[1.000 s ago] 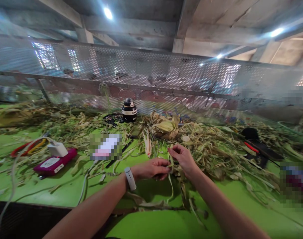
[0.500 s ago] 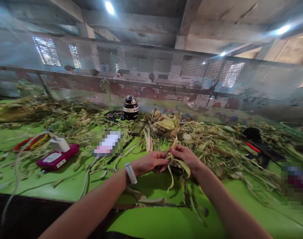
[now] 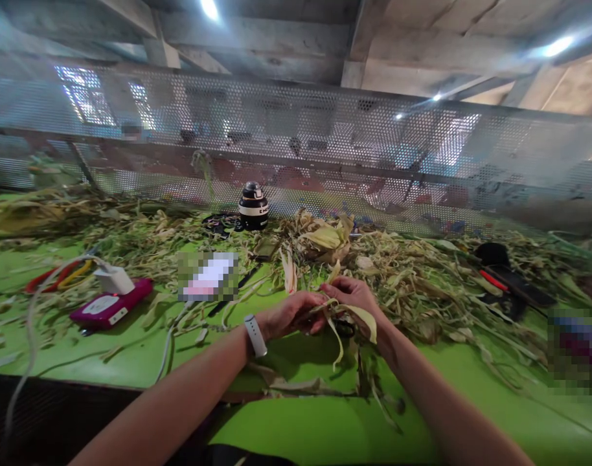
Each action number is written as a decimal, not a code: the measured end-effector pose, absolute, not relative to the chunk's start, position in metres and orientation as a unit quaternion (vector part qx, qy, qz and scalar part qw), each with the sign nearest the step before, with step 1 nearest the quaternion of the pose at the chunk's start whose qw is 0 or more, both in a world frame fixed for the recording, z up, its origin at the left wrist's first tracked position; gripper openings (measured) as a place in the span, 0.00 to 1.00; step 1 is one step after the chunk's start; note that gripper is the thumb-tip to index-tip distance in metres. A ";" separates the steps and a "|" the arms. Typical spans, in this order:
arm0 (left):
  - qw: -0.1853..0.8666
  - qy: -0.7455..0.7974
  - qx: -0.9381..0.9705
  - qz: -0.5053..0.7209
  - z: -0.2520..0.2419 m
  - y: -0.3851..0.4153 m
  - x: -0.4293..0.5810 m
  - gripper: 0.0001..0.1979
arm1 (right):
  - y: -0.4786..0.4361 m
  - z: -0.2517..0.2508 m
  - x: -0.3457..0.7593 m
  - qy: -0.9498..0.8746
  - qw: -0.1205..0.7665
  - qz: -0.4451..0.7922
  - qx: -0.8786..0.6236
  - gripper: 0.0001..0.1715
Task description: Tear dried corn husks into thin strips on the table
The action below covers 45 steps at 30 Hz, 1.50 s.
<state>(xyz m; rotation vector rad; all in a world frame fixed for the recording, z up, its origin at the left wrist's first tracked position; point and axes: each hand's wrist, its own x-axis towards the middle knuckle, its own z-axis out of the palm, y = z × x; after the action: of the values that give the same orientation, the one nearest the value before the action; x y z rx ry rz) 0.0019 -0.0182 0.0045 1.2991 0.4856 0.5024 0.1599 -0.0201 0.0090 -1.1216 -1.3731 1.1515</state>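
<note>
Left hand [image 3: 292,315] and right hand [image 3: 358,299], fingers pinched on a husk [image 3: 366,320].
The husk is between the hands, above the counter [image 3: 315,430], its loose ends dangling beside the right (the left wears a white watch [image 3: 256,335]). Beyond lies a heap of dry scraps [image 3: 422,298], with a bottle [image 3: 254,210] farther back, before the mesh [image 3: 276,116].

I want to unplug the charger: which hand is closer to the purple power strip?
Left. Your left hand is right of the power strip; your right hand is farther right.
</note>
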 end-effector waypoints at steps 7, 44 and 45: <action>0.683 0.281 0.610 0.287 0.002 -0.019 0.008 0.19 | -0.025 0.019 0.163 -0.537 0.479 0.493 -0.488 0.25; 0.670 0.336 0.514 0.419 0.006 -0.007 0.005 0.19 | -0.038 0.016 0.169 -0.807 0.324 0.061 -0.490 0.17; 0.671 0.336 0.507 0.424 0.005 -0.006 0.004 0.18 | -0.038 0.018 0.170 -0.806 0.323 0.073 -0.491 0.17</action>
<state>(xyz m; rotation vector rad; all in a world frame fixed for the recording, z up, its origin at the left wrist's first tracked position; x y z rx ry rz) 0.0042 -0.0058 0.0053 1.1432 0.7562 0.9555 0.1702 -0.0378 0.0178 -1.2887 -2.1150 0.1914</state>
